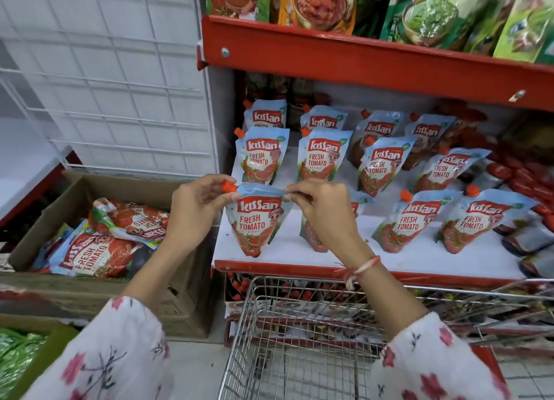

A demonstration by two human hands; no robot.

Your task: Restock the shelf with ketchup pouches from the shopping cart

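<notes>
A blue and red ketchup pouch (256, 219) stands at the front left corner of the white shelf (419, 258). My left hand (195, 210) pinches its orange cap at the top left. My right hand (323, 207) grips its top right corner and partly hides another pouch behind it. Several more ketchup pouches (415, 219) stand upright in rows across the shelf. The wire shopping cart (299, 339) is below the shelf edge, in front of me; its visible part holds no pouches.
A cardboard box (99, 291) on the left holds several ketchup pouches lying flat. A white wire grid panel (120, 84) rises behind it. A red upper shelf (359, 54) carries green and orange packets. Dark sachets (533, 240) lie at the shelf's right end.
</notes>
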